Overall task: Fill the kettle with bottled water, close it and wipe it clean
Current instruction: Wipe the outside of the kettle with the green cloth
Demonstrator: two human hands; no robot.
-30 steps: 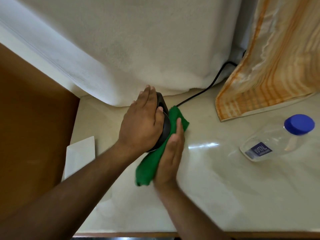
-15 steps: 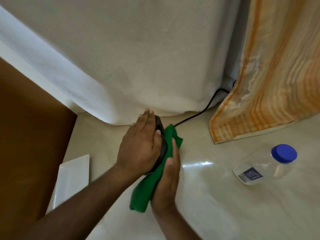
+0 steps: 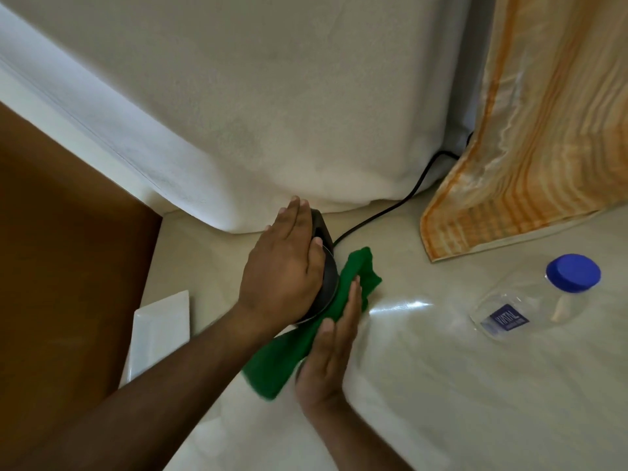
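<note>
The right hand, fingers flat and together, presses the green cloth against the kettle near the counter's back left corner. The left hand lies spread over what looks like the closed lid. A hard push could tip the kettle or tug its cord.

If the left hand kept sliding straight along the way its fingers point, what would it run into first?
The left hand lies flat on top of the black kettle, fingers pointing up and away toward the white cloth draped behind it. That cloth looks like the first thing it would meet; the fingertips seem almost there, though depth is hard to judge.
</note>
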